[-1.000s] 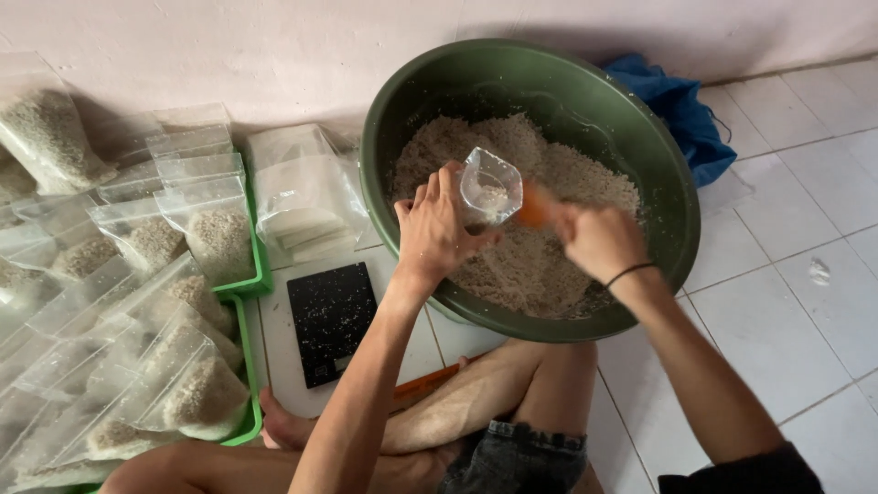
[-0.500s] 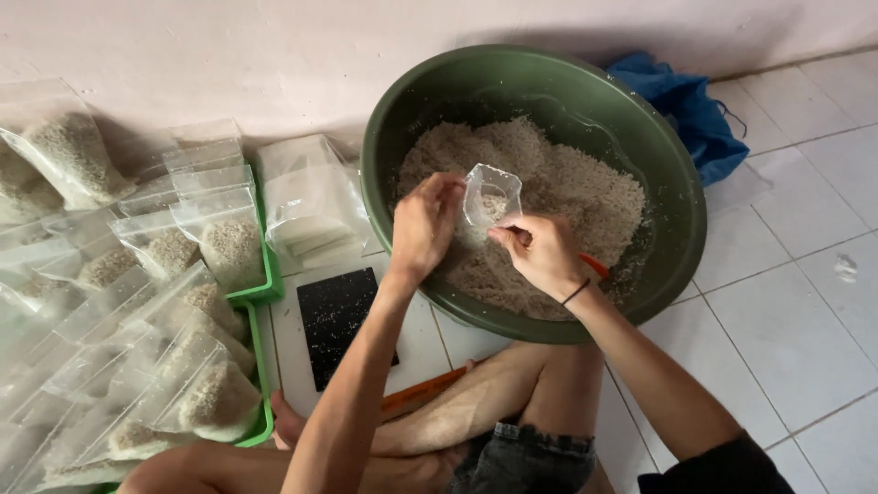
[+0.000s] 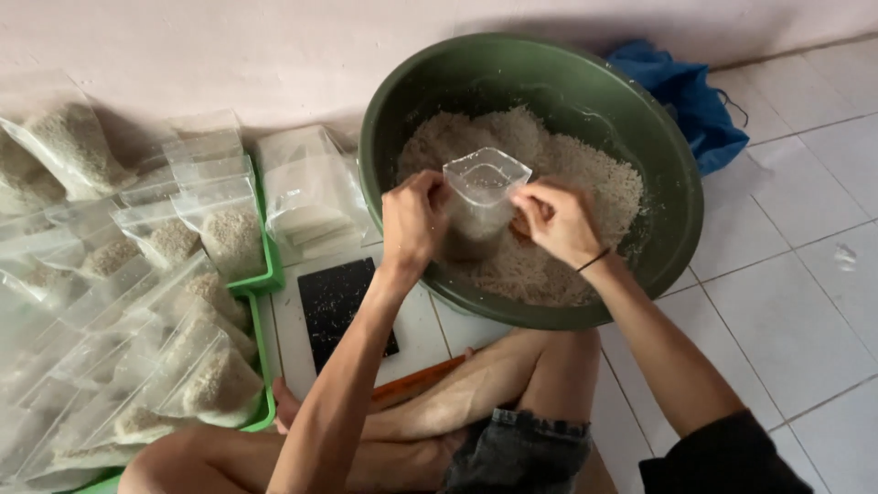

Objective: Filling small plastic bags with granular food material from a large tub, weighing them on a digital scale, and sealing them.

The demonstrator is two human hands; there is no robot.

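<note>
Head view floor: white tiles point(image 3: 786, 320), pink wall point(image 3: 229, 55)
left hand point(image 3: 413, 224): fingers pinching bag point(image 3: 483, 187)
right hand point(image 3: 558, 220): pinching bag, over basin point(image 3: 677, 238)

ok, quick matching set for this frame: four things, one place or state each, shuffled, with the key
Things:
1. small clear bag
2. green basin
3. blue cloth
4. black flat slab

Places or states:
A. behind the basin, by the wall
B. held open by left hand and right hand
C. on the tiles, left of the basin
D. holds white grain

Pairs: 1-B, 2-D, 3-A, 4-C
</note>
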